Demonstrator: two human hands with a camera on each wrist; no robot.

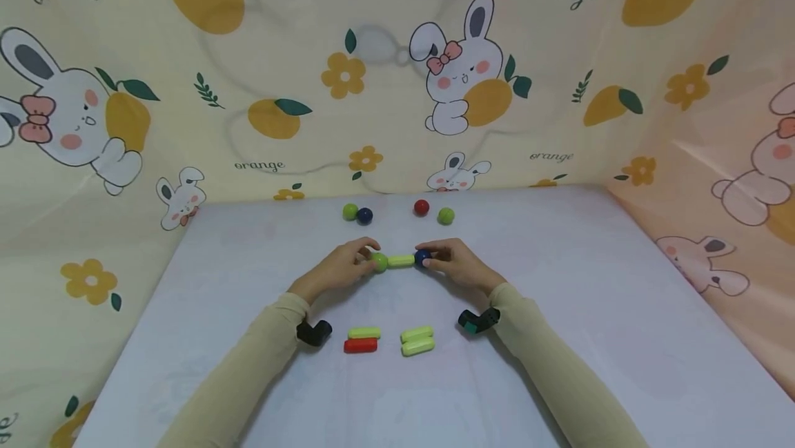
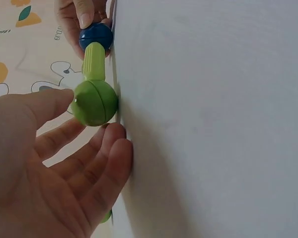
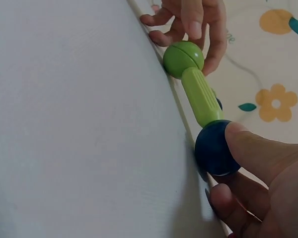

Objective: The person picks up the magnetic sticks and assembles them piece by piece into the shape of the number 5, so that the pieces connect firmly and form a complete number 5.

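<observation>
A light-green ridged rod (image 1: 400, 261) lies between a green ball (image 2: 95, 102) at its left end and a dark blue ball (image 3: 217, 148) at its right end, touching both. My left hand (image 1: 344, 267) holds the green ball between thumb and fingers, the thumb at its side in the left wrist view. With thumb and fingers my right hand (image 1: 459, 263) pinches the blue ball. The three joined pieces are low over the white tabletop, and whether they rest on it is hard to tell.
Toward the back are a green ball (image 1: 350, 211) touching a blue ball (image 1: 364, 216), a red ball (image 1: 421, 208) and another green ball (image 1: 446, 216). Nearer me, a light-green rod (image 1: 364, 332) lies beside a red rod (image 1: 361, 345); two light-green rods (image 1: 417, 339) lie to their right.
</observation>
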